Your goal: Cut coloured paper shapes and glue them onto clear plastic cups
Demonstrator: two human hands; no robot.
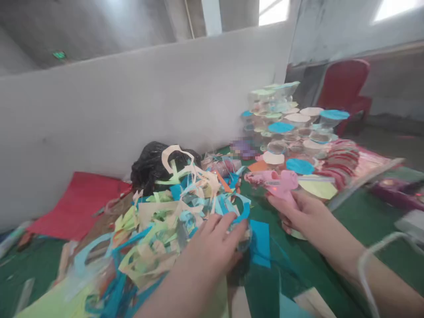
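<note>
Head view | right hand (304, 213) grips pink glue gun (283, 182), jutting above it | left hand (215, 243): grip unclear

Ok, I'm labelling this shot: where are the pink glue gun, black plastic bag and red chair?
Pink glue gun (283, 183), head view: its body.
Black plastic bag (148, 164), head view: its left side.
Red chair (346, 83), head view: its backrest.

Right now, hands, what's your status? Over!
Right hand: gripping pink glue gun. Left hand: by heaped paper scraps, fingers curled, grip unclear. Scraps crowding left side.
</note>
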